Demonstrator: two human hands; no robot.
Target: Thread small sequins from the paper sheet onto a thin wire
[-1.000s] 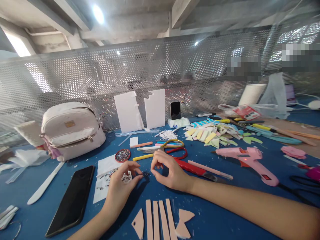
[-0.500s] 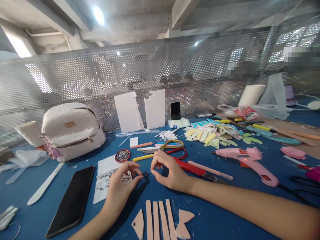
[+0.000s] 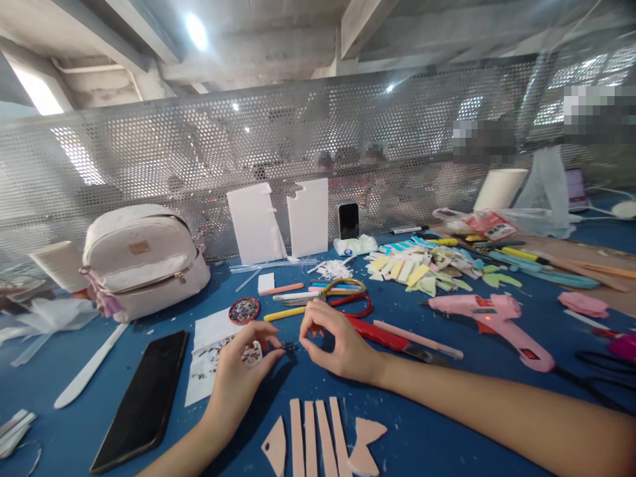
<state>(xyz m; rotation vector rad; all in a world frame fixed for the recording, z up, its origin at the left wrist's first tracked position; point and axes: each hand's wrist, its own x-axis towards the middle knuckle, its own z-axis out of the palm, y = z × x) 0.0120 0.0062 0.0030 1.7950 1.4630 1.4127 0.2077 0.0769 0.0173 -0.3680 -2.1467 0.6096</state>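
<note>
My left hand [image 3: 238,371] and my right hand [image 3: 334,341] meet over the blue table [image 3: 447,411], fingertips pinched together on a tiny dark piece [image 3: 289,346] between them. A small white disc [image 3: 252,353] shows under my left fingers. Just behind lie a round red lid of glitter [image 3: 244,309] and a white paper sheet [image 3: 209,351] strewn with sequins. Several pink foam strips and cut shapes [image 3: 318,437] lie near the table's front edge, below my hands.
A black phone [image 3: 144,397] lies left of my hands, a white backpack [image 3: 142,258] behind it. Scissors [image 3: 352,298], pens and a red knife [image 3: 392,339] sit behind my right hand, a pink glue gun [image 3: 491,318] to the right. Foam scraps [image 3: 422,265] and white boards [image 3: 278,222] stand near the mesh fence.
</note>
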